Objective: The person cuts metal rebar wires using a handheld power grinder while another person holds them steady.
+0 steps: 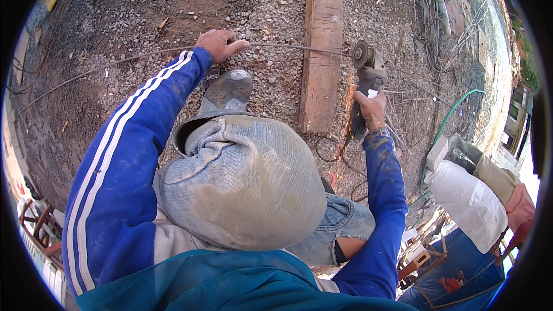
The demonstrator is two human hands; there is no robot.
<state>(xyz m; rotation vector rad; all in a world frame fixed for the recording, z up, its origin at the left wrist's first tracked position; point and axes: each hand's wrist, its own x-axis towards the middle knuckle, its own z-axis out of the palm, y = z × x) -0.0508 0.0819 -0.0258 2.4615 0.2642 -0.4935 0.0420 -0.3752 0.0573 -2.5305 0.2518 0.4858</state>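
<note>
A long thin steel rod (pixel 282 45) runs across the gravel from the left and over a wooden beam (pixel 322 95). My left hand (pixel 222 45) is closed round it left of the beam, thumb stretched along the rod. To the right of the beam, my right hand (pixel 371 109) grips the body of an angle grinder (pixel 370 76). The grinder's round disc (pixel 361 54) meets the rod just past the beam's right edge. Orange sparks stream from there down toward my legs. Fingers of both hands are partly hidden.
My rubber boot (pixel 226 95) stands close below the rod, left of the beam. A dark cord (pixel 327 155) loops near my legs. Cut rods and wire (pixel 415 89) lie right of the grinder. Farther right are a green hose (pixel 443 124) and a white sack (pixel 468 198).
</note>
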